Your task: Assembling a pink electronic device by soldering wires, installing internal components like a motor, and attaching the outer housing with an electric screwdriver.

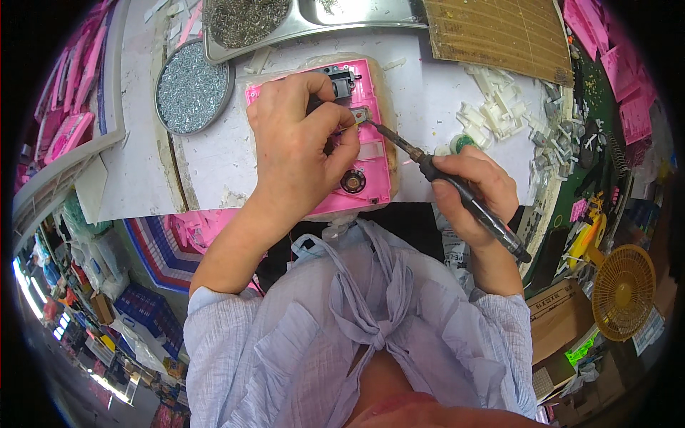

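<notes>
A pink plastic housing [375, 146] lies on the table in front of me, with a round speaker [352, 181] near its lower edge and a grey module [342, 82] near its top. My right hand [477, 191] grips the black handle of a soldering iron [467, 192]. The iron's tip touches or nearly touches a small metal contact [361, 114] on the housing. Over the housing's left part, my left hand [296, 135] is closed, thumb and forefinger pinching what looks like a thin wire [348, 128] beside the tip. That hand hides much of the housing.
A round dish of small silvery screws [194, 87] stands at left. Behind the housing is a metal tray [314, 28] holding small metal parts, beside a cardboard sheet [499, 36]. White plastic pieces [496, 107] are heaped at right, with a yellow fan [623, 292] farther off.
</notes>
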Action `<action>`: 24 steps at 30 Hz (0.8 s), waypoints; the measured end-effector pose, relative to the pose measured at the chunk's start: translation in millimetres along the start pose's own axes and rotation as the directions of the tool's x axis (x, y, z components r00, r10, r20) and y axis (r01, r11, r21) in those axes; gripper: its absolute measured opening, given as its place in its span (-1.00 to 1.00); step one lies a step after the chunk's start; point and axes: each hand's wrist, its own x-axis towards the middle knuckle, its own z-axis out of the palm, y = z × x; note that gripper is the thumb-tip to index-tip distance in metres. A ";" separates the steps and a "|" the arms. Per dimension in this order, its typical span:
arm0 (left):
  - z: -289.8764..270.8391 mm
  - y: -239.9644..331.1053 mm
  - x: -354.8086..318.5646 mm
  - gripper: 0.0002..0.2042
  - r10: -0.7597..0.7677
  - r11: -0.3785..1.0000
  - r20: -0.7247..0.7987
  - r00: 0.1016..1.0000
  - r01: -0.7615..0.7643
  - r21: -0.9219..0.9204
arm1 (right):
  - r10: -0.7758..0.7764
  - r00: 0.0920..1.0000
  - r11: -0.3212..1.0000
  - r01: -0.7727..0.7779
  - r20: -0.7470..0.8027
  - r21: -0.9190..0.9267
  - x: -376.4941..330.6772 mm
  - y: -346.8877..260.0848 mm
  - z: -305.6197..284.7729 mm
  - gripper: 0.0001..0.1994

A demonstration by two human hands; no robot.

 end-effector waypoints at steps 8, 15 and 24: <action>0.8 -0.7 -0.4 -0.85 0.000 1.000 0.003 1.000 0.000 0.009 | -0.078 0.997 0.996 0.079 0.024 -0.045 1.9 -2.5 1.8 -0.73; 0.4 0.7 0.2 -0.84 0.004 1.000 -0.007 1.000 -0.003 0.017 | -0.077 0.997 0.996 0.078 0.028 -0.033 -0.2 -4.0 -2.2 -0.72; 1.3 0.2 -0.5 -0.85 -0.002 1.000 0.003 1.000 0.002 0.018 | -0.082 0.996 0.995 0.084 0.029 -0.051 3.1 -1.7 0.6 -0.71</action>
